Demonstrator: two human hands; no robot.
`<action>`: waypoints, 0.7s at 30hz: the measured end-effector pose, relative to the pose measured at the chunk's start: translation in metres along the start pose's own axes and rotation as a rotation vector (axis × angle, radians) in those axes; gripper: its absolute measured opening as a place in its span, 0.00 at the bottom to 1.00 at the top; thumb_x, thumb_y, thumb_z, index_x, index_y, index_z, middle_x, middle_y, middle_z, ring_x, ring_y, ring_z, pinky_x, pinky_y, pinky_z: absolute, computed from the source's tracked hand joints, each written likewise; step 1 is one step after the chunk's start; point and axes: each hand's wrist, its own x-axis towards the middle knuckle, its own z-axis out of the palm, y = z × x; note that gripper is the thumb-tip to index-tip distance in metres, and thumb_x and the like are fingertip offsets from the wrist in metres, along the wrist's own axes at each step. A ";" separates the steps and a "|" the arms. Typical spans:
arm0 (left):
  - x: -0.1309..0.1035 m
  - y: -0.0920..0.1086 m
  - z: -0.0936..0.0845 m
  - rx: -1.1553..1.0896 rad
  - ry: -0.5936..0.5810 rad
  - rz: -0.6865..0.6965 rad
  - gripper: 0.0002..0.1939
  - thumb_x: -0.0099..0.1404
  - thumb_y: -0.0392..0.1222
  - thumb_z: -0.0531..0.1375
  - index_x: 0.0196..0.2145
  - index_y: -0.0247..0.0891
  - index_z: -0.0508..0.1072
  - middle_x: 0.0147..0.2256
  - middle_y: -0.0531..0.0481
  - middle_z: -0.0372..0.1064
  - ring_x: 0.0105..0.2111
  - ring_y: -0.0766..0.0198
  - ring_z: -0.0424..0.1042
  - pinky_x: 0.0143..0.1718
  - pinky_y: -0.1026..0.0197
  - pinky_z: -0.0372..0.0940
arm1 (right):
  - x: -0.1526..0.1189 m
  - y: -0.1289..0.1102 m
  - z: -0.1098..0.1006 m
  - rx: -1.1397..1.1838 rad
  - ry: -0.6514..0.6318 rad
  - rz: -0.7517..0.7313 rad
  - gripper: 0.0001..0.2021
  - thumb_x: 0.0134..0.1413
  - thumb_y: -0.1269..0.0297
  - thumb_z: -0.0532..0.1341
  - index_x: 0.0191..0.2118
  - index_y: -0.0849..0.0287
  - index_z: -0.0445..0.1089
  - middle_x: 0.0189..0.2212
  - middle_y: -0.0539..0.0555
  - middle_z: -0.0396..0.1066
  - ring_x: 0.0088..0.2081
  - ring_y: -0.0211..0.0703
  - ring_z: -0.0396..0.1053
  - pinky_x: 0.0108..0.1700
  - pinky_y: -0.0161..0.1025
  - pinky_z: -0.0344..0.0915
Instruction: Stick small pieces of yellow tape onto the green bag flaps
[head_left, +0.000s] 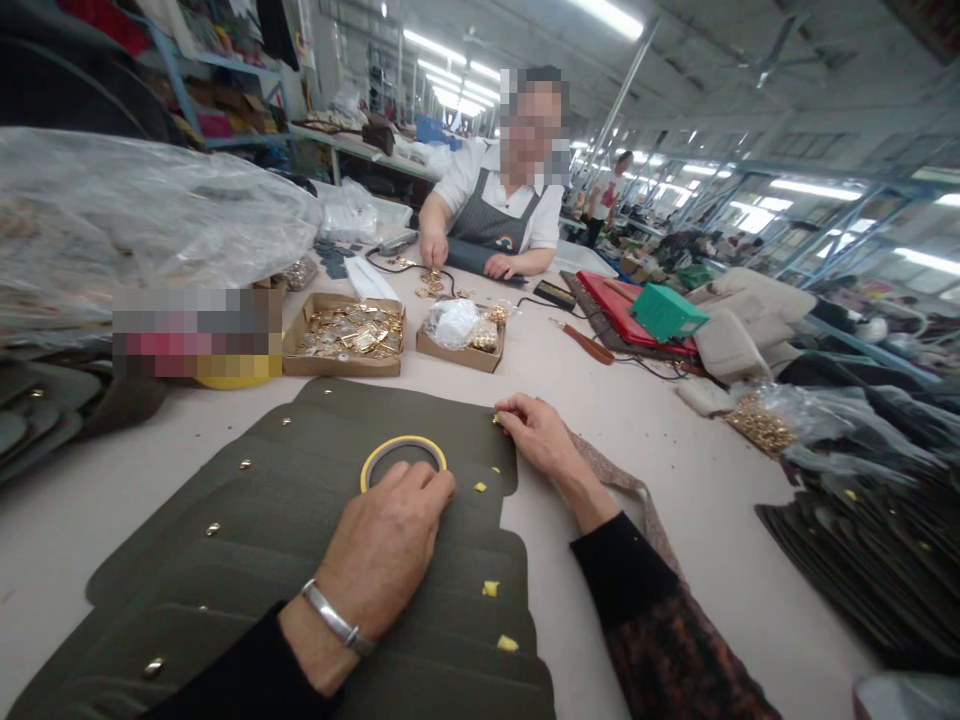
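My left hand (394, 535) is closed round the near side of a roll of yellow tape (367, 468), which rests over the dark green panels. My right hand (538, 438) pinches a small bit of yellow tape (496, 418) at the far right edge of the top panel. Beneath both hands lie several overlapping dark green panels (300, 500), fanned toward me. Gold metal fittings (213, 529) run along their left side. Small yellow tape pieces (491, 588) stick along their right side. Part of the roll is hidden by my left fingers.
A box of gold metal parts (345, 365) and a smaller box (459, 353) stand beyond the panels. Across the table a co-worker (495, 210) handles small gold pieces. Stacked green panels (847, 560) sit at right, near a bag of gold parts (761, 422). A brownish strap (611, 470) lies beside my right arm.
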 end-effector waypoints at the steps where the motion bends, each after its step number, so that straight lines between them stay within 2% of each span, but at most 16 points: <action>1: 0.000 0.000 0.000 -0.005 0.004 -0.001 0.09 0.69 0.34 0.49 0.37 0.41 0.69 0.36 0.49 0.68 0.39 0.56 0.65 0.38 0.55 0.64 | 0.000 -0.002 0.000 -0.044 0.005 -0.025 0.09 0.54 0.67 0.56 0.37 0.59 0.73 0.29 0.50 0.75 0.31 0.39 0.70 0.37 0.36 0.64; 7: 0.001 -0.001 0.001 -0.044 0.000 -0.008 0.10 0.69 0.35 0.49 0.37 0.42 0.69 0.36 0.50 0.68 0.39 0.57 0.65 0.38 0.55 0.63 | -0.001 -0.013 0.002 -0.277 0.021 -0.106 0.07 0.54 0.72 0.57 0.37 0.61 0.72 0.31 0.54 0.76 0.34 0.42 0.72 0.39 0.36 0.63; 14: 0.001 -0.001 0.001 -0.055 0.007 -0.013 0.10 0.70 0.37 0.48 0.36 0.42 0.69 0.36 0.50 0.68 0.38 0.57 0.65 0.38 0.55 0.62 | -0.001 -0.034 0.004 -0.474 -0.051 -0.029 0.09 0.56 0.73 0.56 0.39 0.61 0.73 0.35 0.57 0.77 0.39 0.46 0.73 0.46 0.38 0.62; 18: 0.001 -0.003 0.003 -0.057 0.023 -0.007 0.10 0.71 0.38 0.48 0.36 0.42 0.68 0.36 0.50 0.68 0.38 0.57 0.65 0.38 0.55 0.61 | 0.008 -0.037 0.003 -0.381 -0.077 0.117 0.09 0.52 0.73 0.58 0.37 0.61 0.74 0.37 0.60 0.77 0.43 0.50 0.73 0.47 0.40 0.63; 21: 0.000 -0.005 0.003 -0.069 0.020 -0.004 0.10 0.70 0.38 0.48 0.36 0.42 0.68 0.36 0.50 0.68 0.38 0.57 0.65 0.38 0.55 0.61 | 0.015 -0.027 0.001 -0.275 -0.092 0.211 0.05 0.49 0.73 0.61 0.32 0.60 0.74 0.31 0.56 0.77 0.38 0.48 0.74 0.42 0.39 0.67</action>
